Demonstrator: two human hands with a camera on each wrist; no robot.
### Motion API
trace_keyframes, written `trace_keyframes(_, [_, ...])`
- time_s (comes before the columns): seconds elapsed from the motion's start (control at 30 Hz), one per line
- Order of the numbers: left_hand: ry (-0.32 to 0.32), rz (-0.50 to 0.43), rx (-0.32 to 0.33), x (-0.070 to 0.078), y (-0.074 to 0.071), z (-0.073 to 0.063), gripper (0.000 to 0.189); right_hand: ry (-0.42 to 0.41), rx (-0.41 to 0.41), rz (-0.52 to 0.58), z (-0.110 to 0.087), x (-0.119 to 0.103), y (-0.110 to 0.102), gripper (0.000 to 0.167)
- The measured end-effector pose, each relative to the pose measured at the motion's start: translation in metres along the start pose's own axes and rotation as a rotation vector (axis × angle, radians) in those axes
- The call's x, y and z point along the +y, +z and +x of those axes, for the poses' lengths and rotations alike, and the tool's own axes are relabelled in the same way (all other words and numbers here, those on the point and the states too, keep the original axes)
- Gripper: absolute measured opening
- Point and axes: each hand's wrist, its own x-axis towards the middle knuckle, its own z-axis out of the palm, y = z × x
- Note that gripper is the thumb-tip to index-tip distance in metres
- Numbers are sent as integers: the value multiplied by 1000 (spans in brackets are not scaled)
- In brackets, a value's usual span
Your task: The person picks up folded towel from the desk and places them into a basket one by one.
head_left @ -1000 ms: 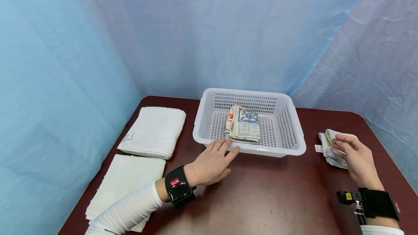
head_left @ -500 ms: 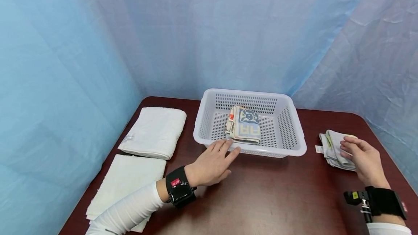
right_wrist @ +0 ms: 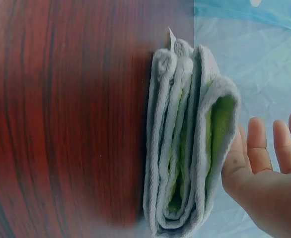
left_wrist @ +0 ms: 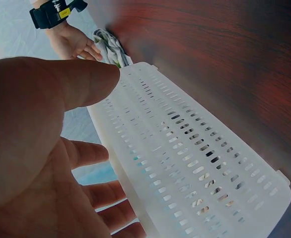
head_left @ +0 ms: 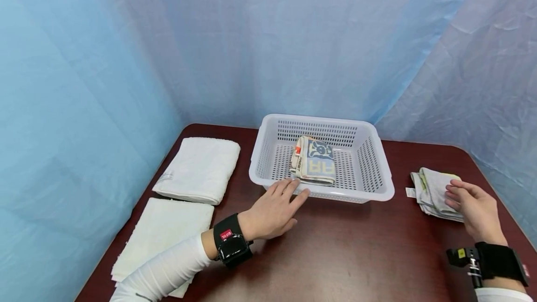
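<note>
My left hand (head_left: 270, 209) rests its fingertips on the near rim of a white perforated plastic basket (head_left: 379, 167). In the left wrist view its fingers (left_wrist: 106, 196) lie over the rim, with the thumb apart on the outer side. Inside the basket is a folded cream-and-blue patterned towel (head_left: 320, 164). At the right of the table, my right hand (head_left: 478, 209) lies beside the top of a small folded grey towel (head_left: 438, 192). The right wrist view shows that towel's layers, green inside (right_wrist: 220, 121), and my loosely bent fingers right at its top layer.
Two folded white towels lie on the left of the dark red table (head_left: 335, 246): a thick one (head_left: 201, 167) behind a flatter one (head_left: 168, 232). Pale blue curtains (head_left: 268, 50) hang at the back and sides.
My right hand has moved to the right, and the grey towel's top layer now reaches further right and covers more of the green. The left hand and the basket have stayed put.
</note>
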Motion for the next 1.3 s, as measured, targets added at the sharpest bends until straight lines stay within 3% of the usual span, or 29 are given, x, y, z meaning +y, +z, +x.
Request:
trace_keyframes(0.27, [-2, -5, 3, 0, 2, 1, 71, 5, 60, -62, 4, 4, -8, 12])
trace_keyframes(0.47, [-4, 1, 6, 0, 2, 1, 71, -2, 102, -203, 8, 4, -14, 14])
trace_keyframes(0.53, [-4, 4, 10, 0, 3, 0, 71, -10, 132, -331, 11, 4, -16, 16])
trace_keyframes(0.7, [-1, 6, 16, -1, 3, 1, 71, -40, 231, -835, 18, 8, -20, 31])
trace_keyframes(0.83, [4, 8, 17, -1, 3, 1, 71, -30, 204, -1028, 22, 12, -24, 45])
trace_keyframes(1.0, [2, 3, 16, 0, 3, 0, 71, 4, 130, -1100, 27, 12, -25, 52])
trace_keyframes(1.3, [3, 8, 31, 0, 4, -1, 71, 44, 78, -1126, 29, 4, -21, 60])
